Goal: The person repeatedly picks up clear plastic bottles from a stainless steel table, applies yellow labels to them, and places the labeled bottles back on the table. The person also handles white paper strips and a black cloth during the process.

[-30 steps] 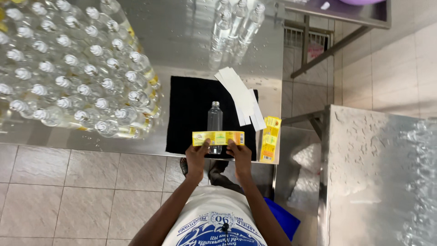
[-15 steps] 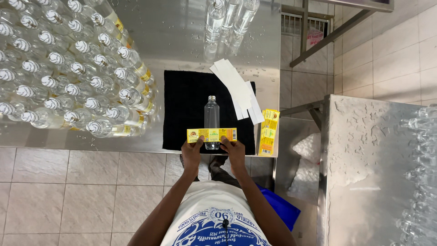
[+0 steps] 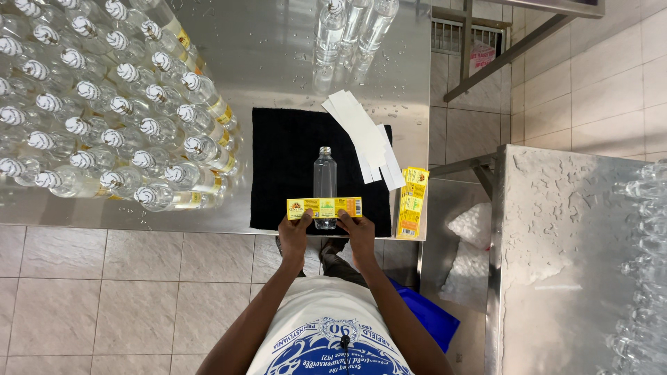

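Observation:
A clear uncapped plastic bottle [image 3: 324, 175] lies on a black mat [image 3: 285, 167] on the steel table [image 3: 278, 48], its neck pointing away from me. Across its near end stretches a yellow label strip [image 3: 324, 207]. My left hand [image 3: 294, 236] pinches the strip's left part and my right hand [image 3: 359, 235] pinches its right part, both at the mat's near edge. The bottle's base is hidden behind the label.
Many white-capped clear bottles [image 3: 104, 111] crowd the table's left side. White backing strips [image 3: 365, 139] lie on the mat's right edge, and a stack of yellow labels [image 3: 413, 201] sits beside them. More bottles [image 3: 347, 28] stand at the far side. A second steel surface [image 3: 577, 264] stands at right.
The view has shifted slightly; my hands, the label and the bottle keep the same pose on the mat.

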